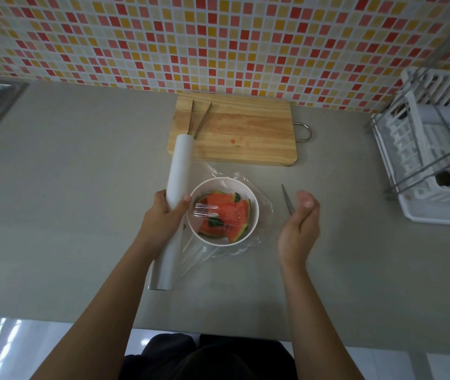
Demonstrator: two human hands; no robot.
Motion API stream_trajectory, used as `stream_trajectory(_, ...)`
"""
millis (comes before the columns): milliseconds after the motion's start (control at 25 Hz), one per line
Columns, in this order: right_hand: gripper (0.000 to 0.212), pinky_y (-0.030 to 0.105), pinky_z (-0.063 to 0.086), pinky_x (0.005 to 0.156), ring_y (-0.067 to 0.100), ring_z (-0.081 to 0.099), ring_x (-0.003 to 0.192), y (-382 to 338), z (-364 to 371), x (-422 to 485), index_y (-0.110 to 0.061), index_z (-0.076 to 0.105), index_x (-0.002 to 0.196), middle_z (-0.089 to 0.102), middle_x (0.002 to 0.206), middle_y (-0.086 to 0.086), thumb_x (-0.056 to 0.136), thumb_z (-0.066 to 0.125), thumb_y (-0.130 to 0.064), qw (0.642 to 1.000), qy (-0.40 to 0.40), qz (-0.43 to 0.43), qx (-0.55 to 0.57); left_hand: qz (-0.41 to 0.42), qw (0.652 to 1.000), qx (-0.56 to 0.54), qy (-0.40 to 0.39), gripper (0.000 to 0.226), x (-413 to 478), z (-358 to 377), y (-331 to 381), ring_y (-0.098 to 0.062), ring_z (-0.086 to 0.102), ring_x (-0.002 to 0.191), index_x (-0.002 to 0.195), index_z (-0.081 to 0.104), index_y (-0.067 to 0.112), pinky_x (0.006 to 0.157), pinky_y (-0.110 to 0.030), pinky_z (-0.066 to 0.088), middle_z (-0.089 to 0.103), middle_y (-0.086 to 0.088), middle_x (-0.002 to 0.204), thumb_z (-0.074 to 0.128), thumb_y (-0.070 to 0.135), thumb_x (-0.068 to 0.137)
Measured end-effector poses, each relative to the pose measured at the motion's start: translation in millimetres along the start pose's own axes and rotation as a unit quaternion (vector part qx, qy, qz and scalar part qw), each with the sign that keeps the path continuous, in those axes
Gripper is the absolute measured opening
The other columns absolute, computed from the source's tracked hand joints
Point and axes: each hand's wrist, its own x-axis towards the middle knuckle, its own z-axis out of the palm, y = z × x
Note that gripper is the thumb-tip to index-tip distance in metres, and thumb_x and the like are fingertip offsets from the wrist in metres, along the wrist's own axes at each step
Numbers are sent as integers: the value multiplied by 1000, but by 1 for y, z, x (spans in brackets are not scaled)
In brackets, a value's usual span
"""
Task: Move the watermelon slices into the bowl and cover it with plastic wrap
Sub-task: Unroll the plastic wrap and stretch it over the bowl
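Both forearms reach out from the bottom of the view over the grey countertop. My left hand is wrapped around the white roll of plastic wrap, thumb pressed against its right side, gripping it near the middle; the roll runs lengthwise away from me, its far end lying over the near left corner of the wooden cutting board. A clear sheet of film stretches from the roll across the white bowl, which sits just right of the roll, and spills crumpled onto the counter around the bowl's right and near sides. Inside the bowl, under the film, lie the watermelon slices, red flesh up with green rind at the edges.

My right hand hovers to the right of the bowl, palm turned inward and fingers loosely curled, holding nothing. Just beyond it a pair of closed scissors rests on the counter, its handle end hidden behind my hand. Metal tongs lie on the board's left part. A white dish rack stands at the far right.
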Motion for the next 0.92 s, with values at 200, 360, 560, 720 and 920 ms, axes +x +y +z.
stream_trajectory(200, 93, 15, 20, 112, -2, 20, 139, -6, 25, -24, -18, 17, 146, 19, 153, -9, 76, 18, -79, 945, -295, -2, 140, 6, 1000, 13, 13, 47, -3, 3, 1, -16, 69, 68, 120, 43, 23, 60, -30, 50, 67, 0, 87, 52, 56, 87)
stream_trajectory(360, 95, 9, 26, 105, -15, 26, 130, 5, 43, -28, -22, 22, 145, 24, 150, -13, 72, 25, -83, 941, -276, 70, 182, 7, 1000, 14, 22, 45, -4, 5, 3, -14, 68, 65, 120, 43, 20, 55, -26, 46, 66, -3, 91, 50, 53, 90)
stream_trajectory(560, 63, 23, 36, 107, 2, 42, 128, 11, 51, -25, -22, 44, 135, 46, 139, -10, 88, 20, -57, 940, -242, 133, 202, 13, 999, 22, 23, 43, -3, 6, 3, -16, 68, 66, 118, 43, 20, 58, -27, 48, 67, -4, 90, 49, 52, 90)
stream_trajectory(720, 55, 27, 43, 97, 11, 57, 115, 4, 53, -19, -32, 59, 113, 63, 121, -1, 92, 13, -55, 927, -241, 176, 225, 8, 999, 21, 28, 45, -4, 7, 2, -17, 68, 70, 120, 43, 19, 60, -28, 49, 66, -5, 94, 48, 53, 91)
stream_trajectory(920, 62, 12, 46, 77, 1, 61, 99, 4, 54, -20, -33, 65, 90, 69, 94, -18, 92, 9, -59, 919, -247, 237, 196, 13, 999, 25, 46, 40, -5, 10, 2, -7, 63, 64, 117, 43, 19, 51, -21, 42, 62, 5, 85, 48, 50, 92)
